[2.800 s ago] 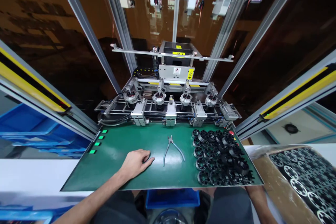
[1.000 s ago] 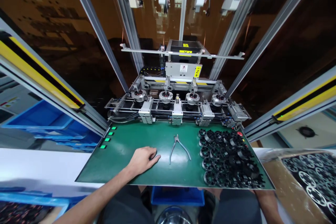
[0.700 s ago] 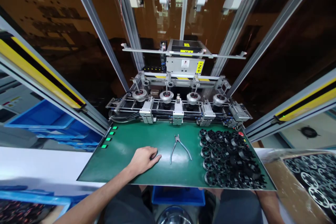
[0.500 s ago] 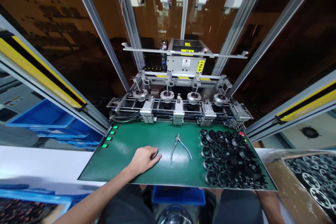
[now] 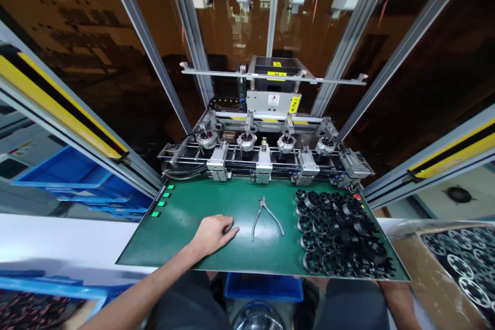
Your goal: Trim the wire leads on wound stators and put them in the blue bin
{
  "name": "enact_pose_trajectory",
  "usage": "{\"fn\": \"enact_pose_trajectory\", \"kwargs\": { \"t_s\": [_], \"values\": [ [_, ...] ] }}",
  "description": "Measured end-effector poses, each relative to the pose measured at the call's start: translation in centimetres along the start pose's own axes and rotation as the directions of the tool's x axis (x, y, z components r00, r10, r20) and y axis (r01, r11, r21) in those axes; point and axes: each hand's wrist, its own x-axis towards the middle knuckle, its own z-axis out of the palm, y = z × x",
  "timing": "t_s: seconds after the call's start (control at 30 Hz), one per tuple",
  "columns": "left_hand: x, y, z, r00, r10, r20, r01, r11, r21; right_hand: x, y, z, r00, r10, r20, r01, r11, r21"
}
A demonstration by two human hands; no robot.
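My left hand lies palm down on the green mat, fingers loosely bent and the index finger stretched toward the right, with nothing in it. A pair of small cutting pliers lies just right of it, handles spread, not touched. Further right sits a heap of black ring-shaped parts. Only my right forearm shows, below the mat's front edge; its hand is hidden under the table.
Behind the mat stands a machine with a row of fixtures holding several small motors. Green lit buttons line the mat's left edge and a red button its right. Blue bins sit left, a box of rings right.
Both arms stay where they were. The view has shifted slightly to the left. The machine's heads over the motors dipped down and came back up.
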Motion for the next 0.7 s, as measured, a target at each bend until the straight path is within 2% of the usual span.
{"fn": "enact_pose_trajectory", "kwargs": {
  "t_s": [0.1, 0.2, 0.4, 0.6, 0.7],
  "values": [
    [0.0, -0.1, 0.0, 1.000, 0.004, -0.004, -0.004, 1.000, 0.004, 0.1, 0.6, 0.1, 0.999, 0.040, 0.025, -0.042, 0.997, 0.071],
    [0.0, -0.1, 0.1, 1.000, 0.008, -0.007, -0.008, 1.000, 0.004, 0.2, -0.1, -0.3, 0.997, 0.076, 0.023, -0.078, 0.992, 0.101],
    [-0.1, 0.0, 0.0, 1.000, 0.019, -0.016, -0.018, 1.000, 0.004, -0.4, -2.4, -1.0, 0.999, 0.044, -0.017, -0.041, 0.991, 0.124],
    [0.0, 0.0, 0.0, 1.000, 0.013, -0.009, -0.013, 1.000, 0.001, -0.3, -2.5, -0.9, 0.994, 0.110, -0.014, -0.106, 0.981, 0.161],
    [0.0, 0.0, 0.0, 1.000, 0.010, -0.007, -0.010, 1.000, -0.001, -0.2, -2.4, -0.9, 0.997, 0.081, -0.017, -0.079, 0.991, 0.109]
  ]
}}
